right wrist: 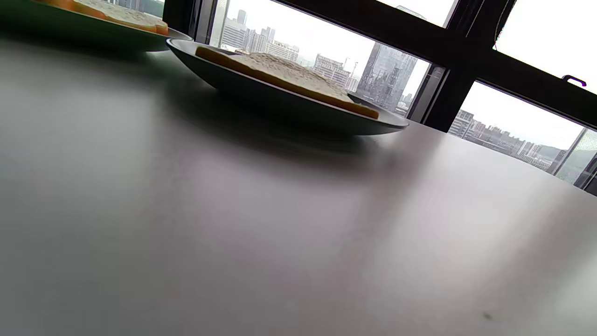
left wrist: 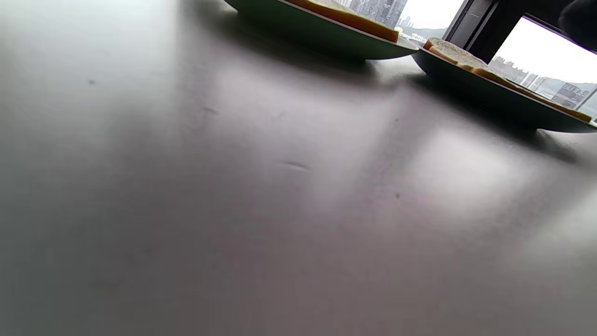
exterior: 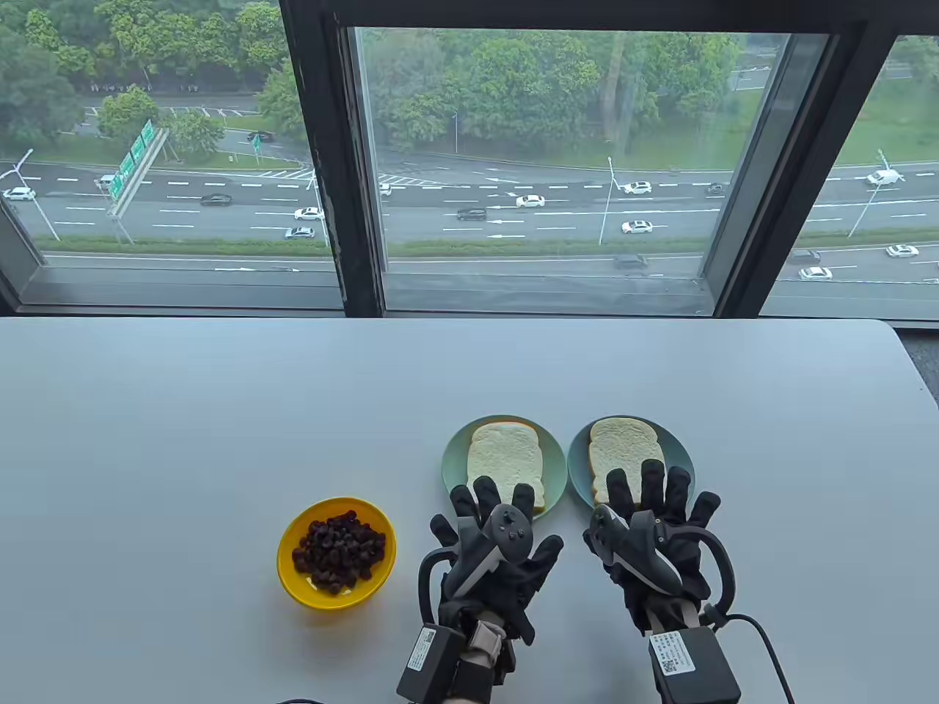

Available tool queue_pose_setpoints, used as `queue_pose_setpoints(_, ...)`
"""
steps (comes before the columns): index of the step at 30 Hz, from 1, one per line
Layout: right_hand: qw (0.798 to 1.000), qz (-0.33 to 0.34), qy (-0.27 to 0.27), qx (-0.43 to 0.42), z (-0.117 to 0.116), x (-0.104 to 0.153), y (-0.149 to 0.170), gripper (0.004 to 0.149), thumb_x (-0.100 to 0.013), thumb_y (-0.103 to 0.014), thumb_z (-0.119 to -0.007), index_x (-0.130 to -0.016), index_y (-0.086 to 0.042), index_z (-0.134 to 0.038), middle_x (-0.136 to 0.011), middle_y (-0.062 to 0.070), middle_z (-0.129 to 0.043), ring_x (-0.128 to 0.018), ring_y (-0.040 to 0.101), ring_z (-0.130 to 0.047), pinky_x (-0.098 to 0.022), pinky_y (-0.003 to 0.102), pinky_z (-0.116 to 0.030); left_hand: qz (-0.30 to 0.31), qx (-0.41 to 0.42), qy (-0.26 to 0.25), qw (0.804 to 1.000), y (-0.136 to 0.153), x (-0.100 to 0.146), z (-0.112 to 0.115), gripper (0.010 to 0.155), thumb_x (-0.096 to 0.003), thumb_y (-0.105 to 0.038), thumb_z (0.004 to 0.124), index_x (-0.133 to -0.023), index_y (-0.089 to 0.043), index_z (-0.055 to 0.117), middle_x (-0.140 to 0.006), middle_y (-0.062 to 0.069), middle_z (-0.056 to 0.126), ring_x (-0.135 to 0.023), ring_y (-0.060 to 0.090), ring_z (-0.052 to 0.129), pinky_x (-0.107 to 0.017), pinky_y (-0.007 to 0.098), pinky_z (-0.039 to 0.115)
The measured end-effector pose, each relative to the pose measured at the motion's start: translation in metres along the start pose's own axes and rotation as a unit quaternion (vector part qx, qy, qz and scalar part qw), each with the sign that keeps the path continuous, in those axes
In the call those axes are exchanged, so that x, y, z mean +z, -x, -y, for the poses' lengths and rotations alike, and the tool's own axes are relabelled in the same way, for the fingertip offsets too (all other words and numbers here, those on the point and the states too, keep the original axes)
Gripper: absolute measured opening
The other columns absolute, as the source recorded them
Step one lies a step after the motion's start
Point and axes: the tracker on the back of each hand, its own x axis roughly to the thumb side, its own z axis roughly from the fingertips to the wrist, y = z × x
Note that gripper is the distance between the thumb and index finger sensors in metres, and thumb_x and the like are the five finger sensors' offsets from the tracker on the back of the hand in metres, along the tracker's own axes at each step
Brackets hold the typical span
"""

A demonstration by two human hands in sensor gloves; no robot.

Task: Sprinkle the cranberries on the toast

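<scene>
Cranberries (exterior: 339,551) fill the yellow bowl (exterior: 293,579); each green plate (exterior: 453,462) holds toast (exterior: 506,458); both hands' fingers lie spread, empty.

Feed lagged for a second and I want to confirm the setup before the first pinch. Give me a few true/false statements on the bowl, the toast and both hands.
1. The cranberries sit in a yellow bowl to the left of both hands. True.
2. The left toast slice already has cranberries on it. False: both it and the right toast slice are bare.
3. Each slice lies on its own green plate. True.
4. The left hand grips the bowl. False: it is spread open, apart from the bowl, holding nothing.
5. The right hand pinches cranberries. False: its fingers are spread, empty.
</scene>
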Motion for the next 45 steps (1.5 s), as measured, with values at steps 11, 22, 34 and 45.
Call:
queue_pose_setpoints(11,0.999,0.004,-0.020,0.028,-0.006,-0.001,-0.001,0.083,-0.036,-0.072,-0.031,-0.099,-0.031,0.005,-0.103,0.020,0.004,-0.099,0.051,-0.008,-0.064,0.076,-0.025,-0.008,-0.016,0.002,1.000,0.000,0.001,-0.003,0.079,-0.0420,-0.081,0.039,-0.102,-0.056,-0.006,-0.108,-0.005,-0.028,-0.094,0.027,-0.031,-0.067,0.063,-0.007)
queue_pose_setpoints(22,0.998,0.009,-0.021,0.050,-0.002,0.003,0.000,0.083,-0.036,-0.072,-0.033,-0.099,-0.031,0.004,-0.104,0.019,0.002,-0.100,0.049,-0.010,-0.064,0.076,-0.025,-0.045,-0.014,-0.041,0.998,0.015,0.007,-0.022,0.079,-0.0436,-0.079,0.044,-0.104,-0.054,0.000,-0.110,-0.005,-0.023,-0.096,0.026,-0.028,-0.069,0.062,-0.006)
queue_pose_setpoints(34,0.996,0.014,-0.032,0.082,-0.001,0.006,-0.005,0.082,-0.037,-0.070,-0.036,-0.099,-0.032,0.002,-0.105,0.017,0.000,-0.100,0.048,-0.011,-0.065,0.075,-0.027,-0.187,0.089,-0.037,0.978,0.092,0.014,-0.060,0.077,-0.0453,-0.072,0.052,-0.103,-0.058,0.003,-0.111,-0.012,-0.024,-0.098,0.018,-0.031,-0.073,0.057,-0.010)
queue_pose_setpoints(45,0.994,0.013,-0.038,0.100,0.002,0.008,-0.004,0.082,-0.037,-0.069,-0.037,-0.100,-0.032,-0.001,-0.105,0.016,-0.002,-0.101,0.047,-0.013,-0.066,0.074,-0.027,-0.315,0.318,-0.029,0.894,0.203,0.057,-0.081,0.076,-0.0506,-0.062,0.058,-0.096,-0.068,-0.003,-0.109,-0.020,-0.028,-0.098,0.010,-0.036,-0.078,0.049,-0.017)
